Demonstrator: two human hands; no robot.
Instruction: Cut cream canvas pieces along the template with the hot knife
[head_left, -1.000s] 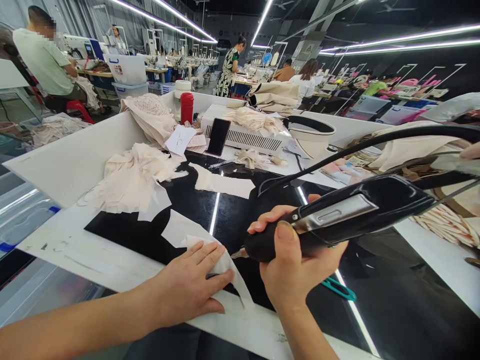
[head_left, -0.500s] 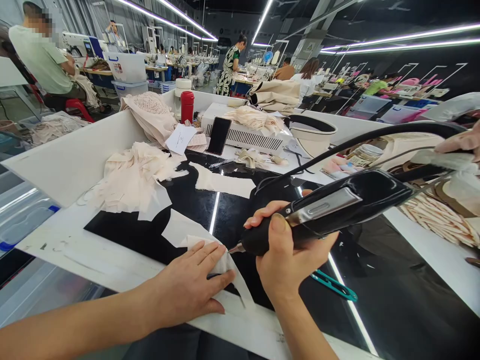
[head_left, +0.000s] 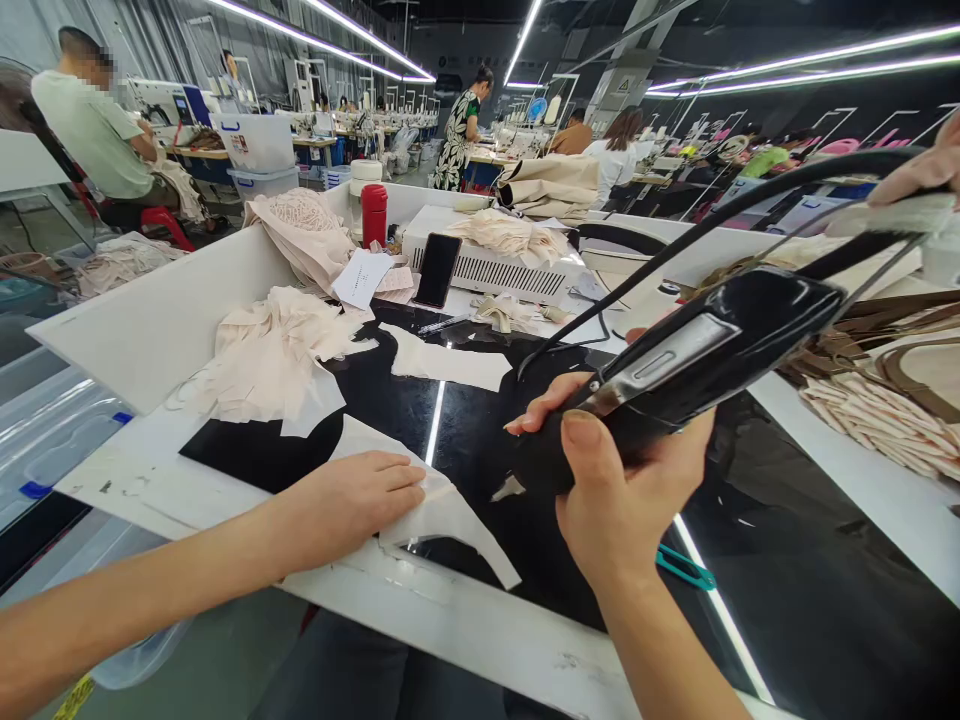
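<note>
My left hand (head_left: 360,505) lies flat, fingers stretched, on a pale cut piece of cloth (head_left: 457,525) with a curved edge at the table's front. My right hand (head_left: 622,490) is wrapped around a black corded hand tool (head_left: 675,365) with a silver lever along its body. The tool is raised to the right of the cloth and apart from it; its tip is blurred. A small pale scrap (head_left: 508,488) shows below its front end. Another pale cloth strip (head_left: 450,358) lies farther back, and a pile of cream cloth pieces (head_left: 266,350) sits to the left.
A glossy black sheet (head_left: 810,540) covers much of the white table. A teal slotted item (head_left: 684,568) lies right of my wrist. Behind stand a phone (head_left: 438,270), red flask (head_left: 373,215) and vented white box (head_left: 510,275). Another person's hand (head_left: 919,180) is by the cord, above cloth bundles (head_left: 877,425).
The tool has lifted off the cloth edge and moved right and up with my right hand. My left hand has slid left, uncovering more of the cloth.
</note>
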